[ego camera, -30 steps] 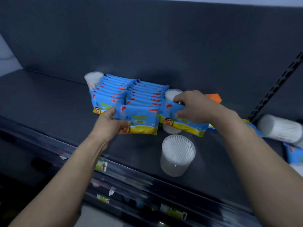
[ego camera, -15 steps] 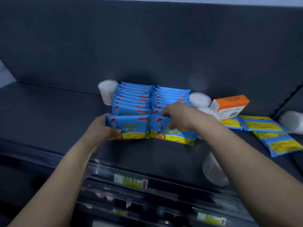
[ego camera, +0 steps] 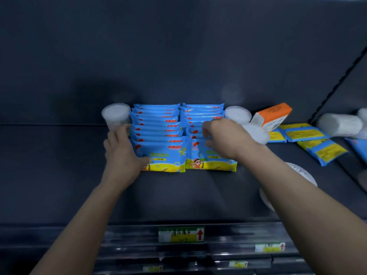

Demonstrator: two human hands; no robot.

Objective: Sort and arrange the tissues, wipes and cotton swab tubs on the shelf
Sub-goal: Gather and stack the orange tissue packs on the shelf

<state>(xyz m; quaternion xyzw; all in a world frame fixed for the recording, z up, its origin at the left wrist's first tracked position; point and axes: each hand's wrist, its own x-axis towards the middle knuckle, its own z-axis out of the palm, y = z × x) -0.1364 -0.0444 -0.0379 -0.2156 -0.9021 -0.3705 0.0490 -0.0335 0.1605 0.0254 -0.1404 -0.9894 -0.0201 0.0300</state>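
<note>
On the dark shelf (ego camera: 178, 197), before a dark back panel (ego camera: 178, 56), the left hand (ego camera: 123, 155) is gripping the front left wipes pack (ego camera: 168, 157) and the right hand (ego camera: 224, 139) is pinching the front right wipes pack (ego camera: 216, 161). A cotton swab tub (ego camera: 116, 114) is standing just beyond the left hand.

Two rows of blue-and-yellow wipe packs (ego camera: 160, 153) stand upright side by side, with a white cotton swab tub (ego camera: 116, 116) at their 9 o'clock, two more tubs (ego camera: 237, 114) at 3 o'clock, and loose packs (ego camera: 321, 151) lying flat beyond those.
</note>
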